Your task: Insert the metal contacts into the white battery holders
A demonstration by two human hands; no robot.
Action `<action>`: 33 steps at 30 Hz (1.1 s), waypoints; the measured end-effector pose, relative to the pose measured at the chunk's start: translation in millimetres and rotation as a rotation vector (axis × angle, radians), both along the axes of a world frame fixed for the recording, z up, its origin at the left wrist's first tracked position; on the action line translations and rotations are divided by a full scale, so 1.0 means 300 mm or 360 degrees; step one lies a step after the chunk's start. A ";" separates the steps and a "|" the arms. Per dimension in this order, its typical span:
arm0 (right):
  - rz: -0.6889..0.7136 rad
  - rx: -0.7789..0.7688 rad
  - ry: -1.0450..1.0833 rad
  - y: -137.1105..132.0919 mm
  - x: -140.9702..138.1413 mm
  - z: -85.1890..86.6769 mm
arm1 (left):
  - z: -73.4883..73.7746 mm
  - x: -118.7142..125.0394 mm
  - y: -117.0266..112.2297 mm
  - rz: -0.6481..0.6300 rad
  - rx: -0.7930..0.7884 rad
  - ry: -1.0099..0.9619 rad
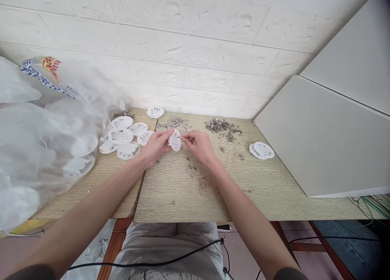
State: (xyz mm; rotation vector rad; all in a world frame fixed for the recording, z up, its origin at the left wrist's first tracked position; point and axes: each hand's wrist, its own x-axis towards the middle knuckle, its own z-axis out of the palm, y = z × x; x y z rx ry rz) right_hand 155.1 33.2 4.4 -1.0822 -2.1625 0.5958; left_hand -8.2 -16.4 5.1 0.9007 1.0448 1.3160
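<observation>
My left hand [156,146] grips a white round plastic battery case [175,141] by its left edge, tilted up above the table with its slotted face towards me. At the case's right edge, the fingers of my right hand [199,145] are pinched on a tiny shiny metal piece, too small to make out fully. Loose metal contact pieces [194,167] lie scattered on the wood below my right hand. Behind the hands are a pile of silvery contacts [175,122] and a darker heap of metal pieces [219,125].
Several white cases [121,136] are piled at the left, beside a large clear plastic bag [45,150] holding more. One case [155,111] lies by the brick wall [195,77]. Stacked cases [263,150] stand right, near a grey panel [329,137]. A black cable [146,265] crosses my lap.
</observation>
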 end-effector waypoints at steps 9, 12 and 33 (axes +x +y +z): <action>0.0002 -0.0011 0.0034 0.009 0.006 -0.010 | 0.004 0.001 -0.002 0.0014 0.0005 -0.0022; 0.0008 -0.0005 0.0046 0.009 0.006 -0.010 | 0.005 0.002 -0.003 0.0000 0.0013 -0.0023; -0.0022 0.0242 -0.0388 -0.020 0.000 0.009 | -0.001 0.009 -0.015 0.0005 0.0068 0.0283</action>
